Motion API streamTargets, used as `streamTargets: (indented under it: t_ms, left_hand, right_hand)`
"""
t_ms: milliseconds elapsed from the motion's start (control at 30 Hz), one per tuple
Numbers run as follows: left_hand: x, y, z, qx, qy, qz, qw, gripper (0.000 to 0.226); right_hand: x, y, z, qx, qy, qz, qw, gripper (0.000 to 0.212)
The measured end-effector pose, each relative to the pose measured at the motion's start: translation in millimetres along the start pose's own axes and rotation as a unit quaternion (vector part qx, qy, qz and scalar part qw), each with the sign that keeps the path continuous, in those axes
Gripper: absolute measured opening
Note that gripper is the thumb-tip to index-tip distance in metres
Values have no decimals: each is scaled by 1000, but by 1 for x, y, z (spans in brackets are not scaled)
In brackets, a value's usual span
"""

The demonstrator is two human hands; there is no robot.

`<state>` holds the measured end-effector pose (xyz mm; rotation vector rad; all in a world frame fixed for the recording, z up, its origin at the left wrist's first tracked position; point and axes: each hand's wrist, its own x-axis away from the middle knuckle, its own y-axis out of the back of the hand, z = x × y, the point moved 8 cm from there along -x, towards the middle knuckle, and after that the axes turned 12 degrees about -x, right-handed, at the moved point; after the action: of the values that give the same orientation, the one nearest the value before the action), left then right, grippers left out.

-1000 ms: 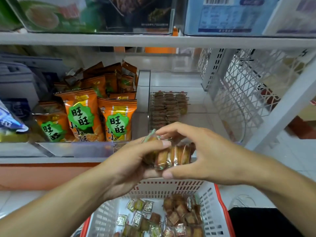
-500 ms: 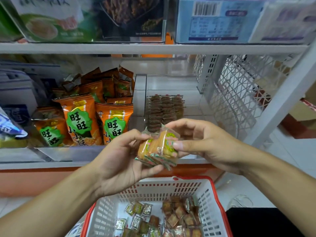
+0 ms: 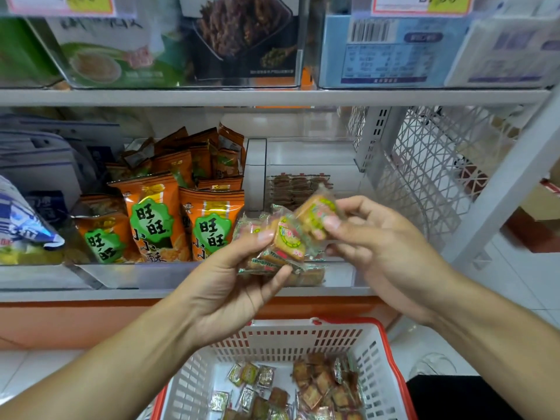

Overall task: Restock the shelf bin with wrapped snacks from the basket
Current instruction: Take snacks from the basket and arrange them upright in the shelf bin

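in the head view, the right hand (image 3: 378,241) has now peeled one wrapped snack (image 3: 318,212) off the stack (image 3: 277,247) the left hand (image 3: 233,286) keeps gripping, both sets of fingers pinching packets before the shelf bin (image 3: 339,274), above the basket (image 3: 391,353), so placing seems next.

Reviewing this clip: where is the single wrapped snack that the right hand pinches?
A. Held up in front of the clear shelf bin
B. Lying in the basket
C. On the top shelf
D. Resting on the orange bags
A: the right hand pinches one wrapped snack up in front of the clear shelf bin, above the stack that the left hand holds.
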<state>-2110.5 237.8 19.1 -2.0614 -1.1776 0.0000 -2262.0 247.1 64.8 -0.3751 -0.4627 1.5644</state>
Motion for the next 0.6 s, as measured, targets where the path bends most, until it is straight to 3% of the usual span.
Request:
streamTargets:
  t_ms: [67,167,233,333,500,600]
  left_hand:
    - [0,2,-4,17,-10,-10,1000,69]
    - [1,3,-5,8,-8,-16,1000,61]
    - [2,3,-3,-17,6,-20,1000,49]
    - [3,1,3,-47,36,-5,998,49]
    - [4,3,13,-140,71,-2,988,37]
    - [2,5,14,-138,59,-4,989,28]
  right_hand:
    - [-2,7,9,-63,-2,-19,998,45]
    - [-1,2,14,-57,-32,42,997,51]
    - [3,-3,9,-8,-47,93,995,47]
    - [5,-4,4,114,-35,131,984,46]
    - [7,0,-4,269,-75,171,945,57]
    - [9,-4,-7,331,-44,191,923,55]
